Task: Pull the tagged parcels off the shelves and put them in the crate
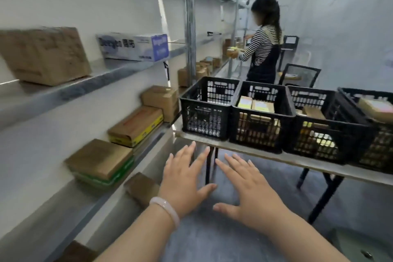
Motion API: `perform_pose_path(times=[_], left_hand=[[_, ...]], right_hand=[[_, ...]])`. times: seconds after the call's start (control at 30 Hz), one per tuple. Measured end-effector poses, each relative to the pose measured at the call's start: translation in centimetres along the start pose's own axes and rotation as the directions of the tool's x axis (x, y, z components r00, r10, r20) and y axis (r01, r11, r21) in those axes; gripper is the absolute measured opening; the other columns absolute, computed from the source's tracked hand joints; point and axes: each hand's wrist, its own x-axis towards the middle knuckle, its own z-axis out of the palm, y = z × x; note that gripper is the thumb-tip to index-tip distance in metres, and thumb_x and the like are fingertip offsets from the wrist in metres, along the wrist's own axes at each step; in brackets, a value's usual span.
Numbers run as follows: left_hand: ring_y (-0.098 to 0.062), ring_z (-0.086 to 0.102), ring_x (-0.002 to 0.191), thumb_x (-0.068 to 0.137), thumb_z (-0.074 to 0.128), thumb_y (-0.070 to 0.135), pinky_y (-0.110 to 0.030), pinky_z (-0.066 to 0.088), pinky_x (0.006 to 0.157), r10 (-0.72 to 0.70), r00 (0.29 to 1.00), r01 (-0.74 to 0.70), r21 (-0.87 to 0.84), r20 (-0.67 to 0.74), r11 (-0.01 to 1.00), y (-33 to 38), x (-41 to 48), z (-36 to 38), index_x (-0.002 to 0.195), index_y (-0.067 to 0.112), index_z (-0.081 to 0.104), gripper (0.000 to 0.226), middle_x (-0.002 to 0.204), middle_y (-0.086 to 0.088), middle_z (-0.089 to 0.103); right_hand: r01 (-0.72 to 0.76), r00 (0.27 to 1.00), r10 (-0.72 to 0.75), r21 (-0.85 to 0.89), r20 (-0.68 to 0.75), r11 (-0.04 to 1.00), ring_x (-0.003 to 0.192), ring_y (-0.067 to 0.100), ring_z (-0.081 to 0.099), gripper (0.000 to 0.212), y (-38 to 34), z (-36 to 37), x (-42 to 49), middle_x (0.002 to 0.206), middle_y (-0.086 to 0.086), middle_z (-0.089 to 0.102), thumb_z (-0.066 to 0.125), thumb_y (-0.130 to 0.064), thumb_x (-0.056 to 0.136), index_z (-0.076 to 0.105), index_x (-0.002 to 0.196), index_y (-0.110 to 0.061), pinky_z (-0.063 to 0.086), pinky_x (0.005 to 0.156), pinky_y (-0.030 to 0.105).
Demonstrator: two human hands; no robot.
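Head view: left hand, right hand spread, empty.

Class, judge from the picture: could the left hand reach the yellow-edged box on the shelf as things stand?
Probably yes: the left hand is open and empty, and the yellow-edged box lies at the open front of the shelf, with nothing between them.
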Motion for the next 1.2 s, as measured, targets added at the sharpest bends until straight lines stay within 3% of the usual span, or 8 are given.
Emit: perform_pose_path(times=[0.17, 0.33, 0.53, 0.8, 1.0, 1.13, 1.2], left_hand=[[-0.017, -0.002, 0.151, 0.084, 0.044, 0.073, -0.046, 0.003, 0.122, -0.167, 0.985, 0.171, 0.080, -0.052, 0.982, -9.1, -0.9, -2.1, 0.152, 0.048, -0.005, 0.087, 0.165, 0.003, -0.003], [-0.019, 0.004, 0.150, 0.084, 0.039, 0.074, -0.044, 0.009, 0.121, -0.377, 0.924, 0.382, 0.122, -0.062, 0.916, -16.2, -4.5, -2.9, 0.152, 0.048, -0.001, 0.083, 0.165, 0.002, 0.000], [-0.019, 0.006, 0.150, 0.089, 0.039, 0.068, -0.040, 0.010, 0.121, -0.532, 0.844, 0.536, 0.081, -0.064, 0.840, -19.5, -6.7, -2.2, 0.152, 0.048, 0.005, 0.074, 0.165, 0.005, 0.002], [-0.022, 0.009, 0.150, 0.091, 0.043, 0.065, -0.041, 0.017, 0.119, -0.724, 0.687, 0.727, 0.072, -0.060, 0.683, -23.9, -5.1, -1.4, 0.152, 0.048, 0.007, 0.073, 0.165, 0.004, 0.002], [-0.024, 0.008, 0.150, 0.088, 0.047, 0.067, -0.044, 0.017, 0.119, -0.855, 0.518, 0.853, -0.081, 0.002, 0.516, -25.2, -2.2, 1.6, 0.150, 0.053, 0.008, 0.074, 0.164, 0.008, 0.001], [-0.022, 0.005, 0.151, 0.089, 0.053, 0.062, -0.039, 0.016, 0.119, -0.943, 0.332, 0.893, -0.326, 0.008, 0.311, -27.0, -0.3, 3.0, 0.151, 0.049, 0.010, 0.077, 0.164, 0.007, 0.002], [-0.022, 0.003, 0.151, 0.089, 0.054, 0.061, -0.038, 0.016, 0.119, -0.968, 0.247, 0.898, -0.383, 0.034, 0.216, -27.7, 0.4, 3.8, 0.152, 0.048, 0.009, 0.079, 0.164, 0.007, -0.002]], right_hand=[[0.163, 0.986, -0.162, 0.061, -0.028, 0.985, 0.142, -0.002, -0.024, 0.090, -5.8, 2.9, 8.9, 0.157, -0.022, -0.017, 0.037, -0.082, 0.076, -0.016, 0.142, -0.053, -0.018, 0.114, 0.026], [0.286, 0.954, -0.296, 0.145, 0.054, 0.947, 0.145, 0.002, -0.017, 0.088, -11.2, 6.5, 14.7, 0.160, -0.017, -0.013, 0.049, -0.068, 0.086, -0.003, 0.152, -0.043, -0.011, 0.117, 0.026], [0.246, 0.949, -0.289, 0.281, 0.123, 0.928, 0.148, 0.009, -0.001, 0.082, -15.3, 11.0, 20.0, 0.162, -0.013, 0.001, 0.057, -0.055, 0.089, 0.008, 0.153, -0.039, 0.005, 0.118, 0.030], [0.315, 0.921, -0.369, 0.321, 0.123, 0.893, 0.148, 0.012, 0.008, 0.077, -16.3, 13.8, 27.7, 0.161, -0.008, 0.012, 0.059, -0.053, 0.089, 0.019, 0.153, -0.036, 0.010, 0.117, 0.027], [0.209, 0.893, -0.378, 0.517, 0.246, 0.830, 0.145, 0.011, 0.017, 0.072, -14.4, 15.5, 34.9, 0.159, -0.009, 0.020, 0.062, -0.046, 0.089, 0.026, 0.151, -0.035, 0.022, 0.115, 0.031], [0.121, 0.868, -0.391, 0.634, 0.306, 0.764, 0.141, 0.015, 0.030, 0.073, -14.4, 17.3, 38.8, 0.154, -0.002, 0.033, 0.065, -0.038, 0.090, 0.028, 0.151, -0.026, 0.028, 0.116, 0.038], [0.064, 0.833, -0.412, 0.677, 0.368, 0.734, 0.140, 0.015, 0.033, 0.073, -14.6, 18.4, 40.2, 0.153, -0.002, 0.035, 0.066, -0.036, 0.090, 0.029, 0.151, -0.025, 0.027, 0.115, 0.034]])
